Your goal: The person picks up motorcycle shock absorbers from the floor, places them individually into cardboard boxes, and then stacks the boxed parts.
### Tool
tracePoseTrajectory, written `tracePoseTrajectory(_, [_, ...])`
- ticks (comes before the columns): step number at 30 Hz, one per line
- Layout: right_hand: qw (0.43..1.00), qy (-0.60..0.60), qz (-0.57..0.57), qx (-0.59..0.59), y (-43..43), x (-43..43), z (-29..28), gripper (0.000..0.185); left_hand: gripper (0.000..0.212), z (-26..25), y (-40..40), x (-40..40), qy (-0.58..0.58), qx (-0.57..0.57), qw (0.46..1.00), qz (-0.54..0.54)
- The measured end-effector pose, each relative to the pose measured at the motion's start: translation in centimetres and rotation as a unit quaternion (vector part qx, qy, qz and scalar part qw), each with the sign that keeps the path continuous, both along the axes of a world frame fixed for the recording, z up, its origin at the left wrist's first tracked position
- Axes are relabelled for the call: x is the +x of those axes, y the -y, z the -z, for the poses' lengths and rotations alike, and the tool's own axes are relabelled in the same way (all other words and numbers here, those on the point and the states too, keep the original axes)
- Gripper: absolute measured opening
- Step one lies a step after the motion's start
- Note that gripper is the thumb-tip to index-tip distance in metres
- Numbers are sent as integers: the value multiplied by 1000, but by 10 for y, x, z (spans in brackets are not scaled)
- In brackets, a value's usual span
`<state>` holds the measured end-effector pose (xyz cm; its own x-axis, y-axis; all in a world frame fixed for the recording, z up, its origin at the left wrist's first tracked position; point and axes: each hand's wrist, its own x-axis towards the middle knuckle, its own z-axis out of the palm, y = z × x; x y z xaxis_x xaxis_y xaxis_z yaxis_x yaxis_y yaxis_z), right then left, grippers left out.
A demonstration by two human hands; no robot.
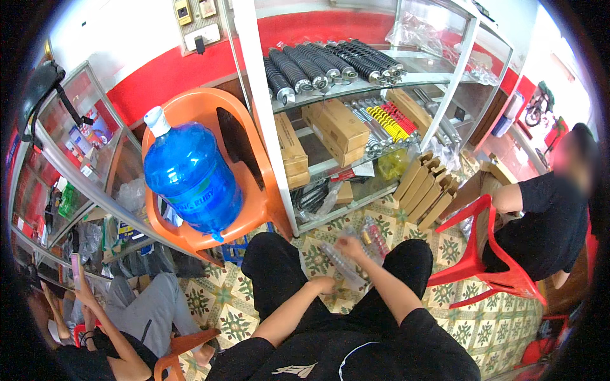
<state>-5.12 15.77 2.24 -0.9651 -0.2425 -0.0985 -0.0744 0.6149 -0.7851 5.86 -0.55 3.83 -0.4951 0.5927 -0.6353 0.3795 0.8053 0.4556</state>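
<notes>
My right hand [350, 247], a little blurred, reaches down between my knees over shock absorbers in clear plastic. Beside it a red-spring shock absorber [376, 238] lies on the tiled floor. A silver shock absorber [339, 263] in a plastic sleeve slants just under the hand; whether the fingers grip it is hidden by blur. My left hand [325, 285] hovers nearer my lap, fingers loosely curled, to the left of the plastic's lower end. Nothing is visible in that hand, though its palm side is hidden.
Ahead, a glass display case [343, 216] holds shock absorbers and cardboard boxes. Flat cartons [424, 190] lean at its right. A blue water jug [193, 176] stands on an orange chair [271, 190]. One person [548, 224] sits right by a red stool [495, 271], another [124, 343] at left.
</notes>
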Motion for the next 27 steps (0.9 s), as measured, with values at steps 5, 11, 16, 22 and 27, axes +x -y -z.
tracePoseTrajectory(5, [958,-242,149,-44,-28,-104,-101,63,44,-21,-11,-5,1,56,997,45])
tracePoseTrajectory(11, [918,-343,198,-3,-16,-185,-206,103,44,-33,-13,-6,-2,90,996,13])
tracePoseTrajectory(16, [911,-320,246,79,11,-223,-230,123,43,6,-8,0,-51,152,987,-29])
tracePoseTrajectory(22, [924,-297,234,-59,-3,-250,-225,118,42,1,-8,-4,-46,126,990,-43])
tracePoseTrajectory(27, [890,-347,201,-217,-31,-218,-227,105,41,-7,-3,-5,-56,117,991,-31])
